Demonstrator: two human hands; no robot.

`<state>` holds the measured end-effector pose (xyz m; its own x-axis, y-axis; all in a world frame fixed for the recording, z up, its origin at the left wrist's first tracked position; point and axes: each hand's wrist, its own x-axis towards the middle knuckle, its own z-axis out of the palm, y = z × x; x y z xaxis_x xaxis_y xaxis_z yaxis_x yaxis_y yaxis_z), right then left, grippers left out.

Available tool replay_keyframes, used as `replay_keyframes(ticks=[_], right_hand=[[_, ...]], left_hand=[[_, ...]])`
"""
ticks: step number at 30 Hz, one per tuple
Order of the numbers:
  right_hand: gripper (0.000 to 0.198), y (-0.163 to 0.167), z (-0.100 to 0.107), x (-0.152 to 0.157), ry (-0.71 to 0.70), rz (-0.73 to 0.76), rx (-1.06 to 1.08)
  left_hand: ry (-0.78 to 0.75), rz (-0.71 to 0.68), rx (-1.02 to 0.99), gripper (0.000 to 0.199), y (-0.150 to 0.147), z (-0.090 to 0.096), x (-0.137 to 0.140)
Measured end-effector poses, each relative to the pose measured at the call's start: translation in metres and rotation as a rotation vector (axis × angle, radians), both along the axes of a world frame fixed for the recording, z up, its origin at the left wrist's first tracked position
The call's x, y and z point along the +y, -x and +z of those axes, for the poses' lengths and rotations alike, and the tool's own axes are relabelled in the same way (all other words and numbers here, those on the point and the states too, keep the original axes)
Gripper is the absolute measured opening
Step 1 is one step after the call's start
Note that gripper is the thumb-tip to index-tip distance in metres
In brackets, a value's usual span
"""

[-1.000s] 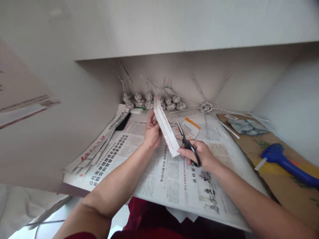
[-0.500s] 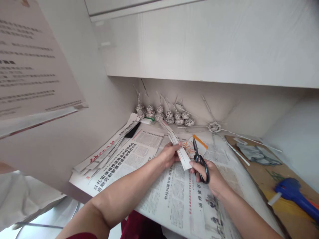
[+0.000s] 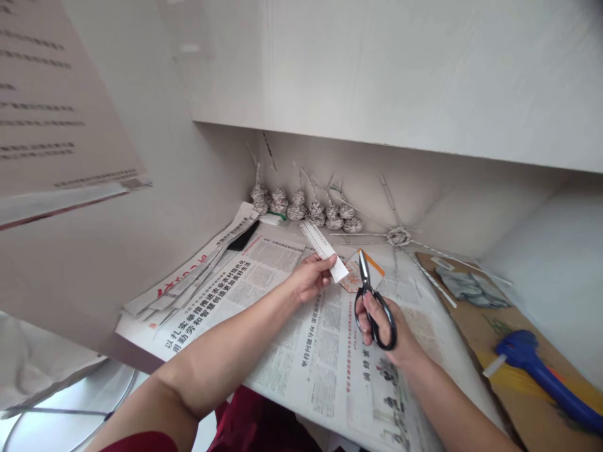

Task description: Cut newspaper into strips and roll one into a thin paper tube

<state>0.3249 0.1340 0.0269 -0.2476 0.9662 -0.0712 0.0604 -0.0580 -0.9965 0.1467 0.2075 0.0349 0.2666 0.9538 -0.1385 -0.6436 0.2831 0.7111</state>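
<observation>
Pinched between the thumb and fingers of my left hand (image 3: 313, 276) is a folded newspaper strip (image 3: 325, 246), slanting away toward the back of the table. My right hand (image 3: 384, 329) is wrapped round the black handles of a pair of scissors (image 3: 364, 271). The blades look closed and point up and away, just right of the strip and apart from it. Behind the blades lies an orange-edged packet (image 3: 377, 263) with orange writing. Printed newspaper sheets (image 3: 277, 314) cover the table under both hands.
Several woven paper gourds (image 3: 298, 206) line the back wall. To their right stands a woven piece with long spokes (image 3: 399, 236). A blue glue gun (image 3: 532, 358) lies on cardboard (image 3: 471, 339) at right. Cut newspaper strips (image 3: 188, 276) and a dark flat object (image 3: 244, 237) are at left.
My right hand has let go of the strip's near end and drawn back from it, now gripping the scissors more upright. The strip stays in my left hand. The view has shifted slightly.
</observation>
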Motion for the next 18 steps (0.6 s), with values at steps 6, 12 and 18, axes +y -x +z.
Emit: replay_keyframes(ticks=[6,12,18], right_hand=[[0.05,0.003,0.003,-0.012,-0.151,0.257,-0.056],[0.055,0.007,0.005,-0.013,-0.078,0.226,-0.126],[0.055,0.01,0.002,-0.014,-0.019,0.225,-0.155]], left_hand=[[-0.016,0.02,-0.133,0.015,0.016,0.019,0.001],[-0.037,0.001,-0.162,0.022,0.018,0.015,0.004],[-0.018,-0.026,-0.166,0.027,0.017,0.016,0.002]])
